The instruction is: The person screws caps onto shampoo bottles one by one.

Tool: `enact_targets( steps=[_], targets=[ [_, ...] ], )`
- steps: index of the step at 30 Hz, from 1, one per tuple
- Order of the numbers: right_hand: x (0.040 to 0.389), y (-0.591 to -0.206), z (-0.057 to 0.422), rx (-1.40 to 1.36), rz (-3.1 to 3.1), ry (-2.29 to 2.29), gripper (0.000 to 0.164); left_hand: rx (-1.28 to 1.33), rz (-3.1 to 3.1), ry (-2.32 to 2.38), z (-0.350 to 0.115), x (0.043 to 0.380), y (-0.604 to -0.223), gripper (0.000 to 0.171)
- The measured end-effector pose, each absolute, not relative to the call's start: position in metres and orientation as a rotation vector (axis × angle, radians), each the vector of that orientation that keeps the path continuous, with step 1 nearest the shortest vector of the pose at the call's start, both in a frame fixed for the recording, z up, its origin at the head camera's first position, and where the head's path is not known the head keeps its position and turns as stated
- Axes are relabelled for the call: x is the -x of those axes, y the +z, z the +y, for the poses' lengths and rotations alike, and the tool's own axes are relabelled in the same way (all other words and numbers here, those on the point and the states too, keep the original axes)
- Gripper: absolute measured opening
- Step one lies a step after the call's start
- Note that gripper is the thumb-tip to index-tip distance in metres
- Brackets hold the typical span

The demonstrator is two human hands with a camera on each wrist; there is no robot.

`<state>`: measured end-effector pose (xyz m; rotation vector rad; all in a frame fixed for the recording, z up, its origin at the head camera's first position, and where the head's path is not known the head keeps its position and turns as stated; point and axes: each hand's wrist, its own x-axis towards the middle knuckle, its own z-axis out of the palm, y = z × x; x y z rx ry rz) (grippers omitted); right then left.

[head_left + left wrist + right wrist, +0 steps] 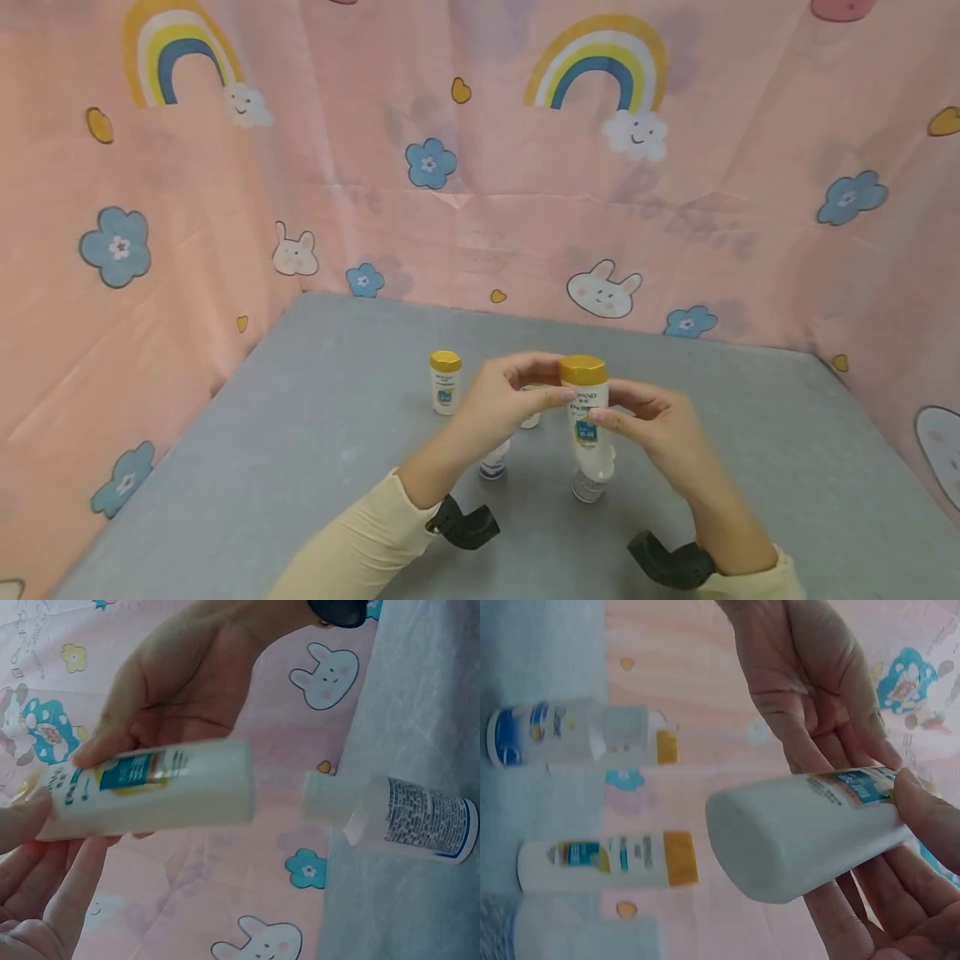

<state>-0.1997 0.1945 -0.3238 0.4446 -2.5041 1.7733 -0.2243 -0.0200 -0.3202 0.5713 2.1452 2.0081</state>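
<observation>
Both hands hold one white shampoo bottle (587, 421) with a gold cap, lifted off the table, cap up and slightly tilted. On its left side, my left hand (498, 404) pinches it near the cap with thumb and fingers. From the right, my right hand (663, 429) grips its upper body, the thumb across the front label. The bottle's flat base shows in the right wrist view, free of the hands. Beneath and behind it in the head view stands a clear bottle (588, 487), mostly hidden by the held one.
A gold-capped white bottle (446, 385) stands back left; a similar bottle (530, 415) is partly hidden behind the left hand. Closer stands a blue-labelled bottle (493, 463), its top covered by that hand. Pink patterned cloth (480, 208) surrounds the grey table (337, 392).
</observation>
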Motion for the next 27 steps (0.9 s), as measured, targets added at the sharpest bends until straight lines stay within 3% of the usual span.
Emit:
enact_targets(
  steps=[12, 27],
  targets=[
    [0.224, -0.335, 0.232, -0.092, -2.620, 1.602, 0.053, -0.561, 2.353, 1.982, 0.040, 0.251, -0.341, 0.034],
    [0.250, -0.372, 0.243, -0.073, -2.815, 1.564, 0.050, -0.358, 2.452, 1.904, 0.069, 0.264, -0.385, 0.029]
  ],
)
